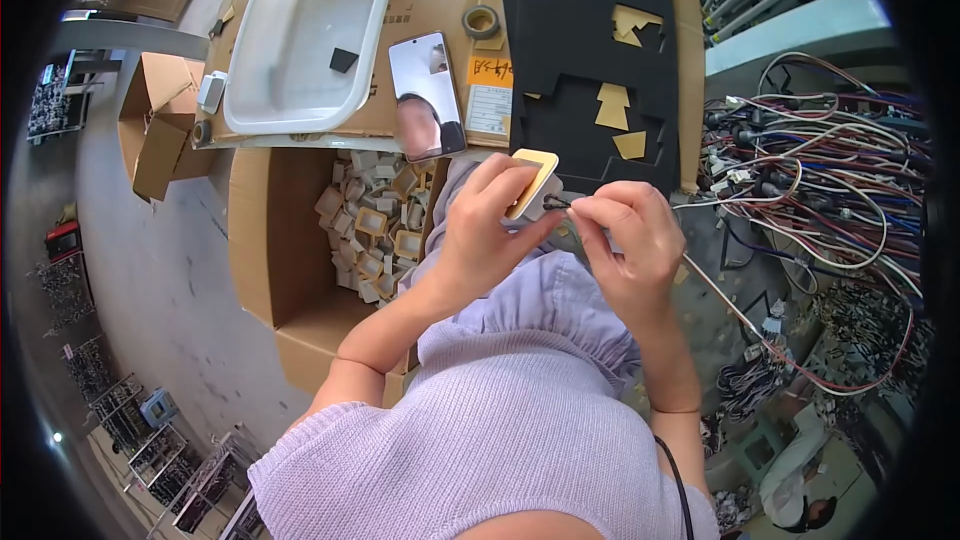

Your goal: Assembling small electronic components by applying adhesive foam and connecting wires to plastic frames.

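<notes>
Two hands meet closely: the left hand (485,225) clamps a tan-rimmed case (541,178) between thumb and fingers, while the right hand (630,245), just beside it, pinches a dark cable end (556,202). Left of the left hand stands a box (252,240) (with more cases (372,223) inside); beyond that hand lies a phone (428,90); right of the right hand, wires (830,170) heap up; farthest ahead, left, sits a tub (300,30).

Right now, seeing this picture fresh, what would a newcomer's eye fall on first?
Probably the sprawling tangle of white, red and dark cables on the right. Next might come the open brown cardboard box left of the person's lap, holding many small white and tan pieces. In the centre, the left hand holds a rounded, rectangular white-and-tan piece, while the right hand pinches a slim black cable end beside it.
</notes>
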Demonstrator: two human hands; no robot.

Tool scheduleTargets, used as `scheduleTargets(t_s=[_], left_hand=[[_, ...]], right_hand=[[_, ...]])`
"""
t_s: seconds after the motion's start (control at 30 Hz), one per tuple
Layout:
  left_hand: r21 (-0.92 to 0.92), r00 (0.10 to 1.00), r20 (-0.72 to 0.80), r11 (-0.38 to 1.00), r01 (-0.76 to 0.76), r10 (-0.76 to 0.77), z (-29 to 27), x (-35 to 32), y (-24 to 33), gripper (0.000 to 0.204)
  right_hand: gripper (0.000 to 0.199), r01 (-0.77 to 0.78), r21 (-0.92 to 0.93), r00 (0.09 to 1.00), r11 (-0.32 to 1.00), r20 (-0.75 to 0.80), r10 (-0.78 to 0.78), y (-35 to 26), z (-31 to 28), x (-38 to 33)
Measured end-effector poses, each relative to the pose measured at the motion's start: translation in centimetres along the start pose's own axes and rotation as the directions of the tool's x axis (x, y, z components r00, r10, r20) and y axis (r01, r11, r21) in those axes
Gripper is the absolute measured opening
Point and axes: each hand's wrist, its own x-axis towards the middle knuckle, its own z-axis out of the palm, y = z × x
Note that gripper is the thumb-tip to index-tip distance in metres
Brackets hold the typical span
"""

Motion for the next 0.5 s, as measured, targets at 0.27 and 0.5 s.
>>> scheduleTargets(t_s=[0.27,0.5], left_hand=[[0.036,0.999,0.011,0.998,-0.042,0.042,1.6,0.5,0.8,0.036],[0.061,1.000,0.019,0.998,-0.024,0.023,2.0,0.6,1.0,0.037]], right_hand=[[0.027,0.132,-0.175,0.988,0.976,-0.055,-0.143,0.7,-1.1,-1.0],[0.027,0.101,-0.183,0.994,0.978,-0.018,-0.106,0.9,-1.7,-1.6]])
